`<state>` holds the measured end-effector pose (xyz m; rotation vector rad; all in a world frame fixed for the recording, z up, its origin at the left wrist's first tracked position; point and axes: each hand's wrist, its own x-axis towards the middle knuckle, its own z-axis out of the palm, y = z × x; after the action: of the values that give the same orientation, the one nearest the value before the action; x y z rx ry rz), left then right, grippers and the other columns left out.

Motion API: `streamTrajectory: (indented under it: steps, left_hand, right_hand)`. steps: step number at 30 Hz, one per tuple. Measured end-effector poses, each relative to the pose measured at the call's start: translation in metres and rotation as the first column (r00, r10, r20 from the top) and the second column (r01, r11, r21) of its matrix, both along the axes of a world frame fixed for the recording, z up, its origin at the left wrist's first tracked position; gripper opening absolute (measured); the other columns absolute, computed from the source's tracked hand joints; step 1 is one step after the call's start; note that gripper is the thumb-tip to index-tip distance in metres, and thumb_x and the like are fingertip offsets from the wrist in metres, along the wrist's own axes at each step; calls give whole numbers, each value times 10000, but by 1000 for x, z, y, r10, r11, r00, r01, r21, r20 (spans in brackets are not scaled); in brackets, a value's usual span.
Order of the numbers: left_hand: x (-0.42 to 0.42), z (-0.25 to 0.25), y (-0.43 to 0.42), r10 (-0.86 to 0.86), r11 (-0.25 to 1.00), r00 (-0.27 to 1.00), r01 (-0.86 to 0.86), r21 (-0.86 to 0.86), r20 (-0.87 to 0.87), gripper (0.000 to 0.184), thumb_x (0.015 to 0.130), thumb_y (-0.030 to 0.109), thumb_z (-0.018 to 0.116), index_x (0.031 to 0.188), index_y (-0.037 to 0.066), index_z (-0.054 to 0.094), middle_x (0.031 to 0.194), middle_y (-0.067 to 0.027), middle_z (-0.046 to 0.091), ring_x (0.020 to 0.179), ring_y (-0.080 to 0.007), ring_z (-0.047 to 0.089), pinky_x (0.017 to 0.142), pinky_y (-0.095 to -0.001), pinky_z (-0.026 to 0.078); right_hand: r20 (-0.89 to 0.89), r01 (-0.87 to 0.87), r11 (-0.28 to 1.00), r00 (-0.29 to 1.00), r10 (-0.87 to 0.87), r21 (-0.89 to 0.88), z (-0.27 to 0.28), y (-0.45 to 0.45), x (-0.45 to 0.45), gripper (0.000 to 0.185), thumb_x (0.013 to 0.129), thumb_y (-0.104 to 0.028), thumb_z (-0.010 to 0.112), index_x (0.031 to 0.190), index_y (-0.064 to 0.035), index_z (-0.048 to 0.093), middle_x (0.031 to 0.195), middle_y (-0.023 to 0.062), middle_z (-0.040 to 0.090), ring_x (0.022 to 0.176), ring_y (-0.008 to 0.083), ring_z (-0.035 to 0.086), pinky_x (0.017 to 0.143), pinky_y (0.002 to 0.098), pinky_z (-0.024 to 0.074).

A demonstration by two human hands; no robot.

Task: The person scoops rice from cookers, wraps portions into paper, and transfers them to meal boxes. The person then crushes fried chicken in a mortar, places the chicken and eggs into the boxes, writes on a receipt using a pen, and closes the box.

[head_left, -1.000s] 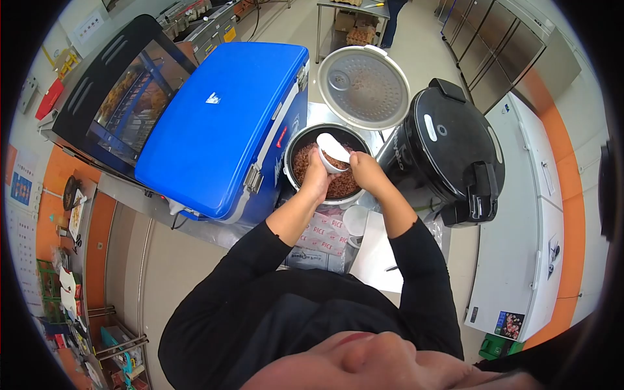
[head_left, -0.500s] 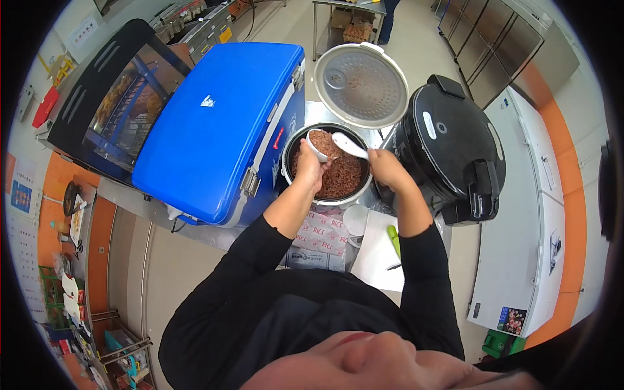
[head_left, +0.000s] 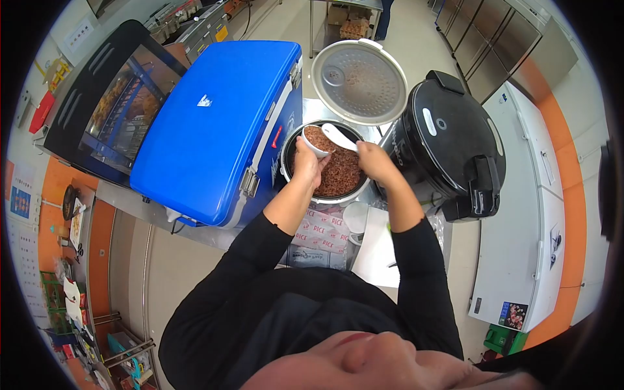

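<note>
My left hand (head_left: 308, 162) is wrapped round a small white bowl (head_left: 314, 150) heaped with reddish-brown rice (head_left: 316, 137). The bowl is tilted above the open rice cooker (head_left: 286, 174), which holds more of the same cooked rice (head_left: 341, 175). In my right hand (head_left: 378, 162) is the handle of a white rice paddle (head_left: 339, 138). Its blade lies at the upper right rim of the bowl, against or just over the rice. The cooker's raised lid (head_left: 359, 83) stands behind both hands, its inner side speckled with droplets or grains.
A blue cool box (head_left: 214, 123) stands close on the left, a large black cooker (head_left: 455, 140) close on the right. Nearer me lie printed rice packs (head_left: 320, 231), a round white container (head_left: 355, 218) and a white sheet (head_left: 377, 253). A person's leg (head_left: 385, 19) shows at the far back.
My right hand and the paddle have shifted left, bringing the blade further over the bowl. The bowl has moved slightly left with my left hand.
</note>
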<state>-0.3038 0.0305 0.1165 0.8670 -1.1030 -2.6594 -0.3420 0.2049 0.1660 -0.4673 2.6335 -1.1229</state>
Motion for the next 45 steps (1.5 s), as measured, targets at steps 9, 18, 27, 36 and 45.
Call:
streamTrajectory:
  steps: [9,18,27,36,45]
  left_hand:
    - [-9,-30,3,3,983,999,-12,-184,-48,550,1062,516,261,1308,105,532,1234,-91,623,1141,-206,593,925,-399,479]
    - [17,7,3,-110,994,994,111,-15,24,571,1074,494,189,1353,113,509,1294,-118,598,1182,-259,583,993,-442,476]
    - [21,5,-10,-77,996,996,79,52,-40,638,1060,545,193,1352,63,490,1259,-149,615,1085,-267,644,896,-389,550]
    - [46,50,-7,-199,966,956,228,119,-217,449,1061,416,304,1285,126,564,1219,-37,637,1075,-158,603,866,-284,498]
    - [57,62,4,-379,881,921,329,-340,-91,493,1053,436,286,1308,113,558,1226,10,609,980,-92,527,792,-314,395]
  right_hand:
    - [-171,-257,887,924,341,383,-6,-23,6,452,1005,-234,366,910,87,670,958,332,653,893,497,639,841,533,499]
    - [-216,-276,899,907,360,341,-8,-13,-9,442,1005,-236,373,930,93,659,946,322,663,904,478,653,841,527,505]
    - [-312,207,865,948,-62,457,-3,-18,2,219,936,-133,501,980,-4,673,974,246,700,940,440,678,799,524,541]
    - [159,-76,637,939,304,-767,-18,-21,38,540,1076,-337,452,1491,0,370,1470,87,445,1361,191,408,1128,365,334]
    - [177,126,161,916,360,-979,-34,-28,68,544,1044,-328,509,1481,-38,366,1459,117,478,1337,243,466,1107,452,379]
